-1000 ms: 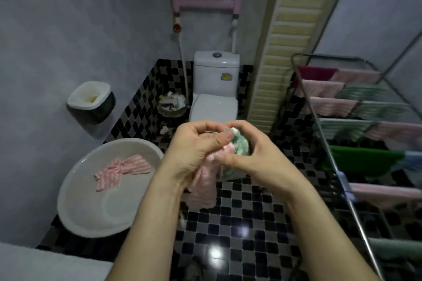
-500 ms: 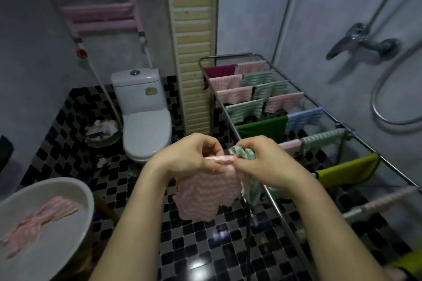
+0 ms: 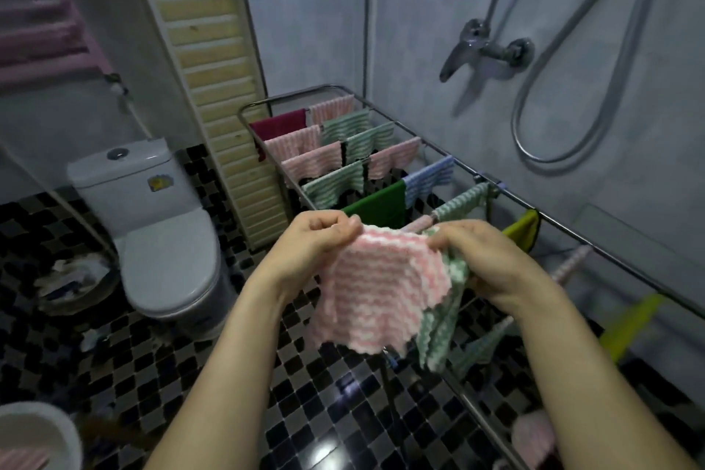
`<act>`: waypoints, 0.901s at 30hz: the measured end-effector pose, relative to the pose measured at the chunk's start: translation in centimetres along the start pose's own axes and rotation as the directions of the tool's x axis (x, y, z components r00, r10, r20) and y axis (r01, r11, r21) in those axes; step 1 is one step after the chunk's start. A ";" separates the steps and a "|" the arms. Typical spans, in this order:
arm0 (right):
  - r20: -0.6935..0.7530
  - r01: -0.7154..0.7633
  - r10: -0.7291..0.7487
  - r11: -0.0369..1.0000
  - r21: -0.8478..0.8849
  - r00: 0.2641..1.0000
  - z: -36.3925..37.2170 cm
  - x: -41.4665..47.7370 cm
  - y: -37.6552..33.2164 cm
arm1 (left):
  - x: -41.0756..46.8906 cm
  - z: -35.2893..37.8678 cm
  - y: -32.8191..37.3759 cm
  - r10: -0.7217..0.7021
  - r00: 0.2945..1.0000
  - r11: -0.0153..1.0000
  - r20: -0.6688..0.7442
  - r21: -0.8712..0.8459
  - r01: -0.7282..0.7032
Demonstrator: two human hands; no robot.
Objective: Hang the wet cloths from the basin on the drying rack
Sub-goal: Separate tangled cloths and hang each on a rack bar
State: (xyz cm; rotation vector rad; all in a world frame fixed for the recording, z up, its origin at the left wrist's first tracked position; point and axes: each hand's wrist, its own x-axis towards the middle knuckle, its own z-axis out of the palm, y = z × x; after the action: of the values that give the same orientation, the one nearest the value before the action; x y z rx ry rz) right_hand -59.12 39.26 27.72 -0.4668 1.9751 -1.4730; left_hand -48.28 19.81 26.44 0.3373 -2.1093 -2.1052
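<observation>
Two hands hold cloths at the centre of the frame: the left hand (image 3: 316,240) pinches one top corner of a pink striped cloth (image 3: 377,290). The right hand (image 3: 492,263) curls round the other, a green striped cloth (image 3: 442,324) hanging beneath it. Both cloths hang before the drying rack (image 3: 290,97); the basin (image 3: 38,412) sits lower left.

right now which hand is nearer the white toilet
Left. The left hand, pinching the pink striped cloth, is right of the white ceramic toilet; the right hand is farther right, by the metal drying rack.
</observation>
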 end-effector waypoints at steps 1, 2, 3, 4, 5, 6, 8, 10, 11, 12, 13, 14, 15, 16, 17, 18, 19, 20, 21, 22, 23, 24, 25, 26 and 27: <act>0.006 -0.012 0.012 0.992 0.128 1.000 -0.1 -0.2 0.2 | 0.1 0.0 -0.1 -0.003 1.000 0.996 0.023 -0.084 0.005; -0.008 -0.001 0.004 0.966 0.259 1.000 -0.2 -0.6 0.6 | 0.8 0.3 -0.1 -0.021 0.997 0.987 0.077 -0.155 0.033; 0.011 0.017 -0.022 0.932 0.361 1.000 -0.2 -0.9 1.0 | 0.8 0.5 -0.1 -0.021 0.995 0.979 0.093 -0.198 0.039; 0.016 0.040 -0.053 0.887 0.460 0.998 -0.1 -1.3 1.2 | 1.2 0.8 -0.1 -0.014 0.992 0.976 0.122 -0.212 0.040; 0.012 0.057 -0.076 0.838 0.542 0.997 -0.1 -1.7 1.2 | 1.5 1.0 -0.3 0.008 0.986 0.978 0.169 -0.209 0.028; -0.012 0.068 -0.077 0.793 0.605 0.997 -0.3 -2.1 1.3 | 2.0 1.2 -0.4 0.029 0.974 0.976 0.226 -0.217 0.021; -0.039 0.084 -0.077 0.743 0.664 0.996 -0.3 -3.0 1.5 | 2.3 1.6 -0.4 0.060 0.949 0.964 0.310 -0.266 0.026; -0.069 0.098 -0.071 0.781 0.617 0.995 -1.0 -4.1 2.3 | 2.9 2.2 -0.5 0.055 0.905 0.956 0.422 -0.283 0.074; -0.039 0.086 -0.077 0.851 0.518 0.996 -1.2 -4.2 2.4 | 3.1 2.0 -0.5 0.062 0.893 0.961 0.445 -0.268 0.066; -0.013 0.052 -0.051 0.925 0.377 0.999 -1.7 -5.3 2.9 | 3.5 2.5 -0.8 0.054 0.876 0.972 0.479 -0.225 0.062; -0.009 0.012 -0.010 0.983 0.183 1.000 -2.3 -6.0 3.3 | 3.8 2.9 -1.0 0.045 0.857 0.984 0.514 -0.170 0.051; -0.045 -0.042 0.042 0.999 -0.002 0.998 -3.0 -7.0 3.8 | 4.1 3.9 -1.3 0.032 0.834 0.996 0.551 -0.091 0.021; -0.102 -0.084 0.070 0.986 -0.143 0.992 -3.7 -7.7 4.1 | 4.3 4.8 -1.5 0.011 0.820 1.000 0.572 -0.008 -0.008; -0.177 -0.129 0.092 0.969 -0.211 0.980 -4.7 -8.9 4.7 | 4.3 6.2 -1.5 -0.005 0.809 0.999 0.588 0.039 -0.022; -0.241 -0.145 0.090 0.965 -0.219 0.966 -5.6 -10.0 5.0 | 4.0 7.5 -1.4 -0.012 0.812 0.999 0.583 0.048 -0.020; -0.284 -0.146 0.085 0.969 -0.201 0.955 -6.4 -10.9 5.5 | 3.8 8.7 -1.3 -0.003 0.809 1.000 0.588 0.024 -0.014; -0.323 -0.131 0.069 0.976 -0.174 0.944 -7.2 -12.2 5.7 | 3.8 9.9 -1.5 0.000 0.801 1.000 0.598 0.015 -0.011; -0.353 -0.107 0.056 0.986 -0.129 0.934 -8.0 -13.5 6.1 | 3.7 11.2 -1.8 -0.009 0.784 1.000 0.621 0.008 0.005; -0.351 -0.075 0.044 0.994 -0.076 0.935 -8.3 -13.9 6.3 | 3.8 11.4 -2.1 -0.012 0.781 1.000 0.625 -0.005 0.020; -0.374 -0.053 0.043 0.998 -0.016 0.926 -9.2 -15.7 6.8 | 3.6 13.2 -2.3 -0.018 0.763 0.998 0.647 -0.028 0.048; -0.373 -0.018 0.030 0.999 0.036 0.927 -9.5 -16.5 7.0 | 3.5 14.1 -2.6 -0.023 0.762 0.995 0.647 -0.057 0.079; -0.371 0.014 0.031 0.993 0.118 0.928 -10.0 -17.5 7.6 | 3.1 15.6 -2.8 -0.035 0.766 0.990 0.642 -0.082 0.114; -0.374 0.040 0.035 0.981 0.191 0.927 -10.5 -18.5 8.1 | 2.7 17.0 -2.9 -0.043 0.769 0.983 0.638 -0.112 0.147; -0.377 0.061 0.045 0.963 0.264 0.925 -11.0 -19.3 8.7 | 2.1 18.5 -3.0 -0.045 0.768 0.977 0.639 -0.133 0.169; -0.375 0.080 0.052 0.942 0.327 0.926 -11.5 -19.8 9.0 | 1.8 19.6 -3.3 -0.061 0.763 0.968 0.644 -0.147 0.202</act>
State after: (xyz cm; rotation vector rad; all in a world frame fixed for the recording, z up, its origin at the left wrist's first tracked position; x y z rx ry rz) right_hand -51.28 62.52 26.64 -0.0440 1.9366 -1.9846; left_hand -54.81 38.28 22.86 -0.3254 -2.1744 -2.8004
